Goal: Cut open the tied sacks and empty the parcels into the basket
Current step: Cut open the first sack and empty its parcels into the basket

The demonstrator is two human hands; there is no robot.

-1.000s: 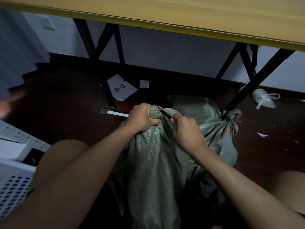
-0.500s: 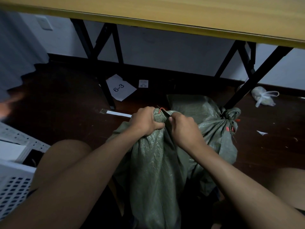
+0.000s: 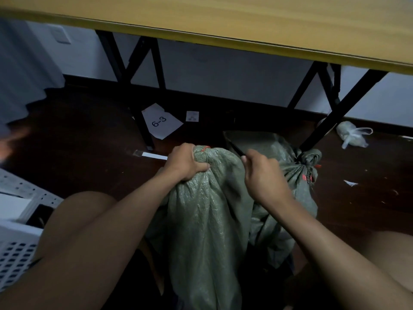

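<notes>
Under the table edge: a yellow wooden tabletop [image 3: 268,25] runs across the top, its black legs [image 3: 143,97] standing on the dark floor beyond the hands.
Beyond the left fingers: a paper sheet marked "6-3" [image 3: 161,121], a small white label [image 3: 192,116] and a white strip [image 3: 154,156] lie on the floor.
Far right of the right fingers: a knotted clear plastic bag [image 3: 352,136] and white scraps [image 3: 350,183] on the floor.
Near left corner: a white perforated basket [image 3: 15,249], well apart from both hands, beside the person's knee.
Near sack [image 3: 207,215]: green woven, upright between the knees, its neck bunched, with a red tie [image 3: 205,149] at the top.
Second sack [image 3: 288,175]: just behind the first, partly hidden by the right hand – its neck knotted against a table leg, red tie showing.
Left hand [image 3: 186,163]: fingers curled tight round the near sack's gathered neck, just below the red tie.
Right hand [image 3: 263,175]: fingers closed round a dark thin cutter [image 3: 235,149] whose tip points away, up and left – apart from the near sack's neck; what kind of blade it is cannot be told.
</notes>
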